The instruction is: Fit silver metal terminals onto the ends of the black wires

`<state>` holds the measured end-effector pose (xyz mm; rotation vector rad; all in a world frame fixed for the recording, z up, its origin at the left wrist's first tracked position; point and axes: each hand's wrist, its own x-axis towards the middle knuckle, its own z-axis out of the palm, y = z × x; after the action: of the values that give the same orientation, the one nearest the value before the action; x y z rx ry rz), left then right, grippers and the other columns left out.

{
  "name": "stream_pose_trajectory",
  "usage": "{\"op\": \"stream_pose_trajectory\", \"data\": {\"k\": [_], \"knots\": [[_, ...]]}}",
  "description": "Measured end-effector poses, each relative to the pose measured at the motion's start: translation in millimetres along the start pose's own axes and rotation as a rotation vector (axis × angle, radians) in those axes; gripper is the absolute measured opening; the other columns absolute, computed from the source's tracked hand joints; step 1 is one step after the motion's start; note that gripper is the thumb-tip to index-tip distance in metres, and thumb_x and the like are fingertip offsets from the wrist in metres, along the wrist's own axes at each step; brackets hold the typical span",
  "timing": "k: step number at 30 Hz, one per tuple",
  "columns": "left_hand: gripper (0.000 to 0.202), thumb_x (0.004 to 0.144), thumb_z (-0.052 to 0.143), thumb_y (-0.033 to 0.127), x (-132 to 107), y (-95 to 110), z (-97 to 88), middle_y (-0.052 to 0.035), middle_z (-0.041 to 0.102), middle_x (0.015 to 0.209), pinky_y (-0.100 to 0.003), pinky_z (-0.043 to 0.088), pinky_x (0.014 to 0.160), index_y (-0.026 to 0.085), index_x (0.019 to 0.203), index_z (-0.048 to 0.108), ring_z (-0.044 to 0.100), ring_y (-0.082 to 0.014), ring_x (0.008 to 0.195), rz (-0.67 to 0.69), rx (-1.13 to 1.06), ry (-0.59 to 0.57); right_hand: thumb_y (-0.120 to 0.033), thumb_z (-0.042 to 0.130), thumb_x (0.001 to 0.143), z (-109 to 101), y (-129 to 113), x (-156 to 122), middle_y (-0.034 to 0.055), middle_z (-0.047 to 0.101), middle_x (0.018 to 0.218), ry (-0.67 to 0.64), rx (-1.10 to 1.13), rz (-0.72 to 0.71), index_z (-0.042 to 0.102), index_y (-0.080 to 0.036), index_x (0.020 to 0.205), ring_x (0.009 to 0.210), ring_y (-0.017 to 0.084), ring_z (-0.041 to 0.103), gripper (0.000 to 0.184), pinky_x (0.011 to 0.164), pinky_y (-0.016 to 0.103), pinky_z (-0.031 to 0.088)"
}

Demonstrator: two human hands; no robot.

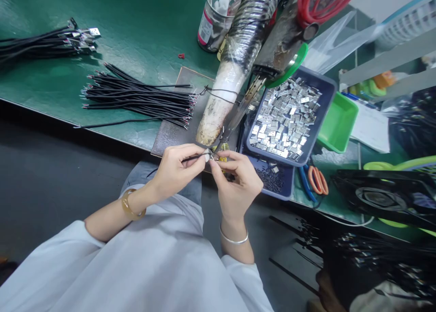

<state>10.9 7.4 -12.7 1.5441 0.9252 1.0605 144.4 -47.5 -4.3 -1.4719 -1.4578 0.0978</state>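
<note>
My left hand (pixel 177 169) is closed in a pinch on a thin black wire (pixel 192 158), holding its end toward the tip of a soldering iron (pixel 235 121). My right hand (pixel 235 180) is closed too, pinching a small metal piece (pixel 214 156) right at the wire's end. Both hands meet at the table's front edge, under a wrapped fume hose (pixel 235 62). A blue tray (pixel 320 116) full of small metal shells (pixel 284 116) lies just right of my hands.
A bundle of loose black wires (pixel 136 98) lies on the green table (pixel 136 30), and a finished bundle (pixel 47 42) at far left. A glass jar (pixel 213 21), a green tray (pixel 339 123), orange-handled scissors (pixel 315 180) and a black fan (pixel 381 196) stand around.
</note>
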Motion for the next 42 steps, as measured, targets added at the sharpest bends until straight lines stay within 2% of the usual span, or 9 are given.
{"op": "stream_pose_trajectory", "data": {"k": [6,15,18,21,23,27,31,34,42], "knots": [[0.017,0.086,0.062,0.018,1.2,2.9,0.4,-0.0019,0.067,0.066,-0.017,0.041,0.050,0.013,0.078,0.076,0.053,-0.0082,0.055,0.072,-0.020,0.016,-0.012,0.076,0.085,-1.6,-2.2,-0.4,-0.0007,0.076,0.089,0.034,-0.004,-0.034,0.068,-0.023,0.079,0.084,0.015,0.073,0.015,0.074,0.029,0.059],[0.016,0.085,0.061,0.020,-2.4,2.4,1.6,-0.0032,0.072,0.073,-0.017,0.047,0.057,0.014,0.077,0.075,0.061,-0.0103,0.063,-0.042,-0.079,-0.022,-0.012,0.073,0.087,-2.0,1.2,-8.6,-0.0002,0.077,0.088,0.025,0.010,-0.032,0.065,-0.024,0.081,0.086,0.018,0.076,0.015,0.075,0.031,0.062],[0.011,0.083,0.063,0.021,-4.7,4.4,1.1,0.0024,0.058,0.060,-0.016,0.041,0.050,0.014,0.079,0.070,0.049,-0.0073,0.053,-0.120,-0.105,-0.033,-0.014,0.070,0.090,-5.8,4.7,-13.4,-0.0013,0.077,0.083,0.118,0.047,-0.082,0.071,-0.025,0.093,0.068,0.016,0.074,0.012,0.059,0.028,0.060],[0.005,0.080,0.065,0.020,-7.8,5.8,0.1,0.0099,0.033,0.051,-0.015,0.028,0.044,0.016,0.079,0.064,0.028,-0.0047,0.047,-0.147,-0.111,-0.041,-0.018,0.068,0.093,-11.4,6.0,-17.5,-0.0066,0.065,0.063,0.346,0.110,-0.170,0.071,-0.027,0.112,0.039,0.010,0.056,0.021,0.037,0.024,0.046],[0.005,0.080,0.064,0.020,-9.7,6.4,-0.3,0.0101,0.031,0.052,-0.015,0.027,0.044,0.016,0.080,0.063,0.026,-0.0046,0.048,-0.146,-0.132,-0.047,-0.019,0.067,0.093,-14.0,4.6,-19.1,-0.0072,0.065,0.065,0.406,0.129,-0.142,0.066,-0.027,0.121,0.040,0.010,0.057,0.029,0.035,0.023,0.046],[0.007,0.080,0.064,0.021,-12.1,7.3,-0.3,0.0053,0.047,0.057,-0.015,0.037,0.048,0.014,0.081,0.067,0.041,-0.0058,0.052,-0.174,-0.174,-0.044,-0.010,0.069,0.090,-13.2,0.2,-20.8,-0.0015,0.078,0.088,0.233,0.005,-0.085,0.067,-0.025,0.109,0.069,0.016,0.077,0.024,0.060,0.027,0.064],[0.009,0.080,0.064,0.020,-11.6,7.6,0.8,-0.0009,0.065,0.067,-0.015,0.048,0.056,0.014,0.081,0.071,0.059,-0.0092,0.061,-0.168,-0.209,-0.045,-0.008,0.072,0.087,-7.4,-1.4,-20.1,0.0028,0.080,0.099,0.030,0.008,-0.068,0.068,-0.023,0.094,0.089,0.018,0.079,0.017,0.073,0.027,0.066],[0.010,0.080,0.064,0.019,-9.5,8.0,2.0,-0.0024,0.071,0.074,-0.015,0.053,0.061,0.014,0.082,0.072,0.065,-0.0104,0.067,-0.155,-0.237,-0.033,-0.009,0.070,0.088,-3.2,-1.2,-18.5,0.0033,0.079,0.099,0.032,0.057,-0.015,0.066,-0.022,0.088,0.091,0.017,0.078,0.014,0.074,0.027,0.065],[0.010,0.080,0.064,0.019,-6.9,4.8,4.8,0.0008,0.066,0.066,-0.012,0.049,0.055,0.014,0.081,0.072,0.061,-0.0077,0.060,-0.158,-0.198,0.018,-0.012,0.069,0.089,0.0,2.8,-18.9,0.0028,0.078,0.101,0.011,0.101,0.066,0.066,-0.023,0.088,0.085,0.016,0.077,0.011,0.070,0.027,0.064]]}}
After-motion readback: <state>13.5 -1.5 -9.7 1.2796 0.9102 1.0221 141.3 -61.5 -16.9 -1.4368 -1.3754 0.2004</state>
